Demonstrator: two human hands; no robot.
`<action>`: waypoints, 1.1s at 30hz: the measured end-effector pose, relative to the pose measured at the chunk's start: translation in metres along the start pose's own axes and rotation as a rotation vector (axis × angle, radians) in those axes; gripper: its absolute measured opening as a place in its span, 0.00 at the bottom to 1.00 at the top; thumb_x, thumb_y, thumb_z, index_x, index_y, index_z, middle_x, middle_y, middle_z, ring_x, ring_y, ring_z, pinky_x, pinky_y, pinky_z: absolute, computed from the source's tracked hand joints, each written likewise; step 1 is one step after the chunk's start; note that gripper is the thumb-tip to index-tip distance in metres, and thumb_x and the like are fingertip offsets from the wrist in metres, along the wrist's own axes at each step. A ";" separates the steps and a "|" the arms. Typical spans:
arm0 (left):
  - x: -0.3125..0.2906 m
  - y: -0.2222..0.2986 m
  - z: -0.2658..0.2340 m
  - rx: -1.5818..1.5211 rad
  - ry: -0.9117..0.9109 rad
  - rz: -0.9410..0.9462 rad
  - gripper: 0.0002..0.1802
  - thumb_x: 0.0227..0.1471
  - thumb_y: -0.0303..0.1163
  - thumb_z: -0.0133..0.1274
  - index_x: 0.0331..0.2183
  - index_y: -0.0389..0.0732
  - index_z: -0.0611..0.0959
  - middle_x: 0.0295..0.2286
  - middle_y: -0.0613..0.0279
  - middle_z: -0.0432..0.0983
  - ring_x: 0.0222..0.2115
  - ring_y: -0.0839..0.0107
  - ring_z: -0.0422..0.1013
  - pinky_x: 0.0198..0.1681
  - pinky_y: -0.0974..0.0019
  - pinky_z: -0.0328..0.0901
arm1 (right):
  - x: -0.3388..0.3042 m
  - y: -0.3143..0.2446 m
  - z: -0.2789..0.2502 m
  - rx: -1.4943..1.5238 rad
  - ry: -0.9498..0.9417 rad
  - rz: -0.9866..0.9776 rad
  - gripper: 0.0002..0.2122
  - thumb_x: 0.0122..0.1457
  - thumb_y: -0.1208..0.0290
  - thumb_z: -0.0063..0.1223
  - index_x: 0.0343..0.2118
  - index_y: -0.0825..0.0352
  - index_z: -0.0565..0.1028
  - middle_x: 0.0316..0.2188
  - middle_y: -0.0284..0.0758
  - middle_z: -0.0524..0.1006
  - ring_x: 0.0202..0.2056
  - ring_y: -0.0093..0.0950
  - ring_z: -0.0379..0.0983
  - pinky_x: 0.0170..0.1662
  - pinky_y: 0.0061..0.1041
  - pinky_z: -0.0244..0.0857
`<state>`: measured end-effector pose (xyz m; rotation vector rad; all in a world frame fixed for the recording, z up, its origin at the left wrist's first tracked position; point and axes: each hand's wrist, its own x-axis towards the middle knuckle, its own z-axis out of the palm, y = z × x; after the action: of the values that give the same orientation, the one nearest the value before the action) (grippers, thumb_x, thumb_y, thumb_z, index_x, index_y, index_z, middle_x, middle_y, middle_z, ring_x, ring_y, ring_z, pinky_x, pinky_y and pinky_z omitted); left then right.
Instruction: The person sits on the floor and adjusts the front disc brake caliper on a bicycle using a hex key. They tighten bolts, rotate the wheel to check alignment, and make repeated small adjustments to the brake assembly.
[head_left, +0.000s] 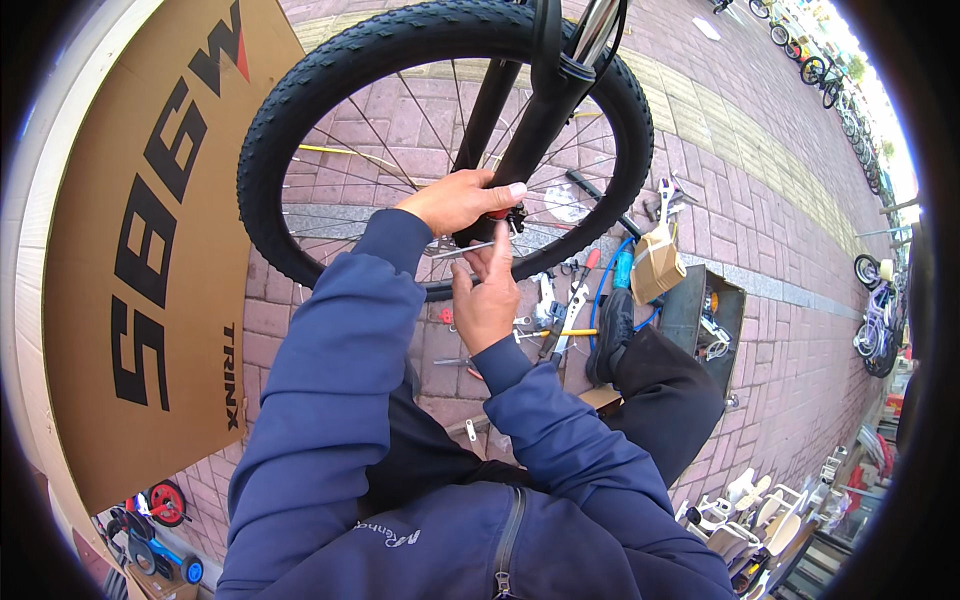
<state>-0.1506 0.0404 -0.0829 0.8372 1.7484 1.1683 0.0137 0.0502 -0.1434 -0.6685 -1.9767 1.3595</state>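
A front bicycle wheel (270, 150) with a black knobby tyre stands in front of me, set in a black suspension fork (535, 125). My left hand (455, 203) is closed round the lower end of the fork at the hub, its thumb lying across the leg and its other fingertips hidden. A bit of red shows beneath that thumb. Just below, my right hand (487, 300) has its index finger raised against the axle end (514, 218), with thumb and other fingers curled beside it. Whatever those fingers grip is mostly hidden; a thin silver rod (465, 250) runs near them.
A large cardboard box (190, 250) stands at the left. Pliers (570, 315), other loose tools and a blue hose lie on the brick paving by my right shoe (612, 335). Beyond them sit a small carton (657, 265) and a metal toolbox (690, 310). Bicycles line the far right.
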 end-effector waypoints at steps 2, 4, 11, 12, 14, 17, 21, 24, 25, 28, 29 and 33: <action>0.004 -0.006 -0.001 -0.072 -0.022 -0.019 0.39 0.57 0.66 0.50 0.36 0.33 0.83 0.29 0.61 0.77 0.31 0.72 0.68 0.39 0.67 0.64 | 0.015 0.003 -0.004 -0.276 -0.054 -0.170 0.26 0.55 0.73 0.61 0.58 0.65 0.68 0.35 0.45 0.80 0.36 0.43 0.79 0.41 0.38 0.72; 0.005 -0.010 -0.004 -0.251 -0.069 -0.038 0.35 0.59 0.62 0.50 0.41 0.35 0.83 0.35 0.61 0.79 0.36 0.73 0.70 0.45 0.68 0.64 | 0.034 0.004 -0.008 -0.432 0.006 -0.299 0.12 0.52 0.66 0.65 0.39 0.61 0.79 0.27 0.38 0.78 0.29 0.42 0.77 0.32 0.38 0.72; -0.002 -0.005 -0.007 -0.372 -0.073 -0.011 0.44 0.62 0.68 0.35 0.51 0.36 0.79 0.45 0.58 0.79 0.46 0.69 0.72 0.57 0.63 0.58 | 0.080 -0.004 -0.046 -0.524 0.166 -0.532 0.07 0.53 0.66 0.65 0.29 0.62 0.79 0.24 0.36 0.75 0.22 0.36 0.74 0.27 0.33 0.68; -0.002 -0.005 -0.005 -0.378 -0.068 -0.008 0.44 0.63 0.68 0.34 0.52 0.36 0.79 0.45 0.58 0.78 0.47 0.69 0.72 0.57 0.63 0.58 | 0.085 -0.001 -0.051 -0.368 0.197 -0.298 0.07 0.55 0.70 0.64 0.33 0.65 0.78 0.24 0.36 0.76 0.22 0.33 0.74 0.27 0.32 0.68; -0.001 -0.004 -0.003 -0.375 -0.046 -0.039 0.41 0.64 0.65 0.35 0.52 0.36 0.79 0.46 0.57 0.78 0.47 0.69 0.72 0.57 0.64 0.59 | 0.102 0.010 -0.066 0.071 0.189 0.241 0.15 0.57 0.78 0.59 0.47 0.72 0.72 0.26 0.33 0.76 0.21 0.22 0.73 0.26 0.25 0.68; 0.001 -0.004 -0.005 -0.279 -0.030 -0.112 0.41 0.64 0.65 0.38 0.53 0.35 0.78 0.46 0.56 0.78 0.47 0.69 0.72 0.57 0.65 0.59 | 0.100 0.041 -0.081 0.381 0.202 0.381 0.20 0.60 0.78 0.57 0.54 0.73 0.66 0.25 0.30 0.72 0.22 0.18 0.71 0.24 0.18 0.69; 0.002 -0.005 -0.006 -0.287 -0.022 -0.124 0.41 0.63 0.65 0.41 0.53 0.35 0.78 0.46 0.56 0.78 0.47 0.68 0.72 0.56 0.65 0.59 | 0.064 0.089 -0.071 0.147 0.145 0.484 0.16 0.67 0.60 0.53 0.43 0.72 0.75 0.27 0.31 0.76 0.23 0.19 0.73 0.26 0.22 0.70; 0.001 -0.004 -0.006 -0.319 -0.041 -0.117 0.41 0.63 0.65 0.41 0.53 0.34 0.78 0.46 0.56 0.78 0.47 0.68 0.72 0.56 0.65 0.59 | 0.015 0.102 -0.039 -0.220 -0.026 0.381 0.18 0.69 0.59 0.45 0.45 0.74 0.75 0.32 0.47 0.79 0.36 0.43 0.78 0.43 0.40 0.70; 0.000 -0.004 -0.006 -0.318 -0.039 -0.116 0.41 0.63 0.65 0.41 0.53 0.34 0.78 0.46 0.55 0.78 0.47 0.68 0.72 0.57 0.64 0.59 | 0.000 0.098 -0.027 -0.273 -0.113 0.342 0.18 0.67 0.61 0.47 0.45 0.75 0.74 0.35 0.52 0.79 0.43 0.50 0.75 0.47 0.44 0.67; -0.002 -0.003 -0.006 -0.332 -0.041 -0.124 0.41 0.63 0.65 0.42 0.53 0.34 0.78 0.46 0.55 0.78 0.47 0.68 0.72 0.57 0.63 0.59 | -0.018 0.071 0.001 -0.201 -0.318 0.202 0.15 0.59 0.72 0.55 0.47 0.75 0.74 0.31 0.45 0.81 0.29 0.34 0.81 0.35 0.33 0.72; -0.003 -0.002 -0.006 -0.340 -0.043 -0.126 0.41 0.63 0.64 0.42 0.52 0.33 0.78 0.46 0.54 0.78 0.47 0.67 0.72 0.57 0.63 0.59 | -0.014 0.058 0.007 -0.178 -0.365 0.224 0.14 0.59 0.73 0.55 0.46 0.74 0.75 0.31 0.41 0.81 0.29 0.29 0.81 0.34 0.28 0.73; 0.000 -0.004 -0.007 -0.363 -0.037 -0.123 0.40 0.63 0.64 0.43 0.52 0.33 0.79 0.46 0.54 0.78 0.47 0.67 0.72 0.56 0.63 0.60 | 0.012 0.006 0.002 0.133 -0.368 0.190 0.14 0.57 0.74 0.52 0.46 0.69 0.76 0.32 0.43 0.80 0.31 0.43 0.78 0.39 0.38 0.71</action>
<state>-0.1576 0.0360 -0.0851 0.5226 1.4743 1.3248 0.0044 0.0593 -0.1467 -0.5877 -2.1179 1.8208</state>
